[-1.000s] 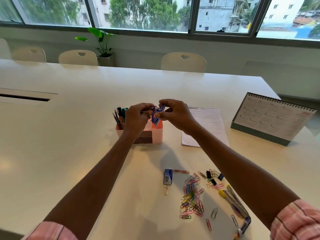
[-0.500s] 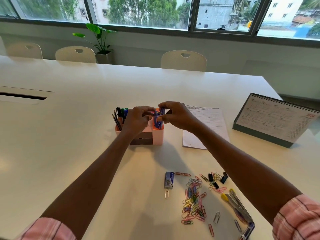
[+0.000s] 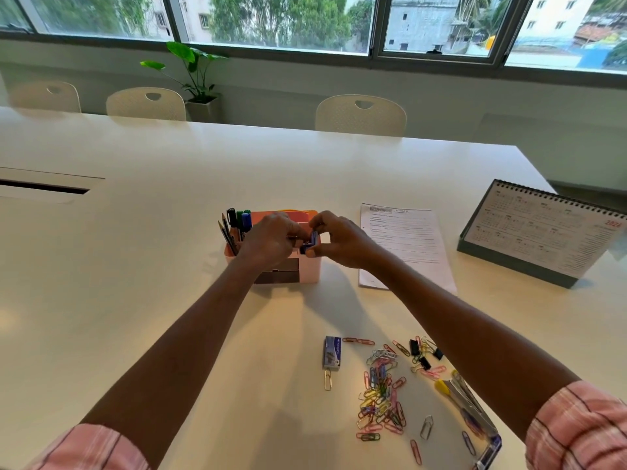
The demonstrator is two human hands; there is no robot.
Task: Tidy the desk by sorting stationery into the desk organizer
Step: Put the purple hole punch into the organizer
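A long white table (image 3: 135, 205) fills the room, glossy under daylight, with a dark cable slot (image 3: 44, 188) at its left. Three cream chairs (image 3: 360, 114) line the far edge. A potted plant (image 3: 195, 79) stands by the pale wall. Wide windows (image 3: 271, 22) show trees and buildings outside.

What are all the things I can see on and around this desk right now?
Desk organizer: one, pink, mid-table.
Pens and pencils: several, black, green, blue, standing in its left compartment.
Blue item: one, small, pinched over the organizer; kind unclear.
Printed sheet: one, white, right of organizer.
Desk calendar: one, grey base, far right.
Small box: one, blue, near the paper clips.
Paper clips: many, mixed colours, scattered.
Binder clips: a few, black.
Chairs: three, cream.
Plant: one, green.
Left hand, right hand: both over the organizer.
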